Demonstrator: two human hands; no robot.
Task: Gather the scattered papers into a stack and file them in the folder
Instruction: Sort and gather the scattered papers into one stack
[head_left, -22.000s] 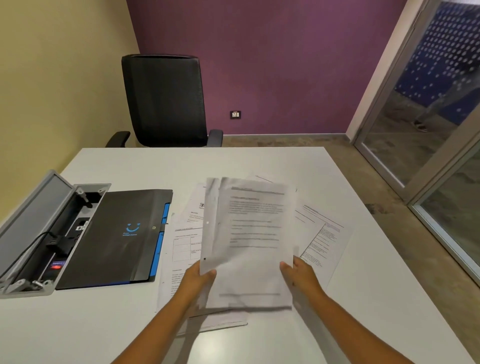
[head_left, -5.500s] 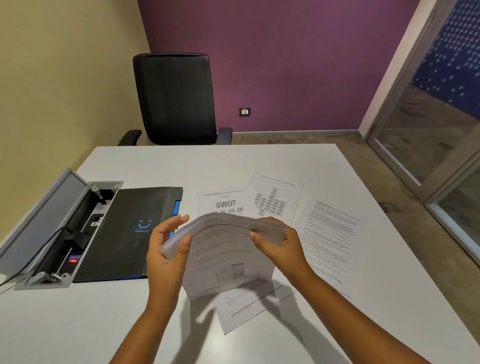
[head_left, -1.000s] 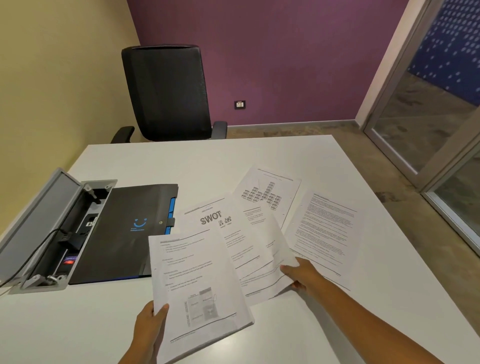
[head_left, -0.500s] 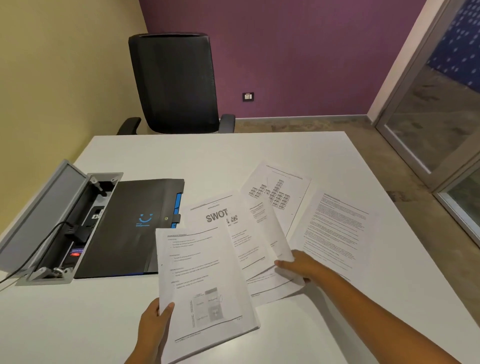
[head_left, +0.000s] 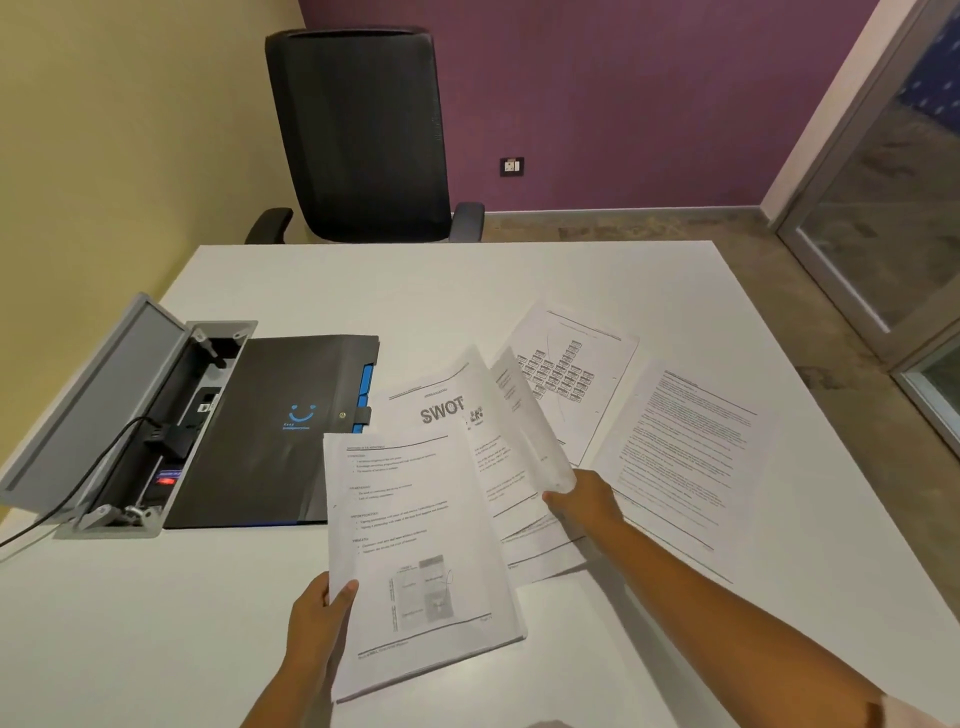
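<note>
From the head view: a gathered stack (head_left: 421, 561) held above the white table (head_left: 597, 280) by the left hand (head_left: 317, 623), thumb on top and fingers hidden below, pinching its lower left corner. At about 2 o'clock from the stack, the right hand (head_left: 582, 504), nearer to the loose papers, pinching the near corner of a lifted sheet (head_left: 524, 415), long axis toward 11 o'clock. Under it the SWOT page (head_left: 431, 410); further at 2 o'clock a chart page (head_left: 576, 364) and a text page (head_left: 691, 441). Closed black folder (head_left: 275, 431) at 10 o'clock, not yet opened.
</note>
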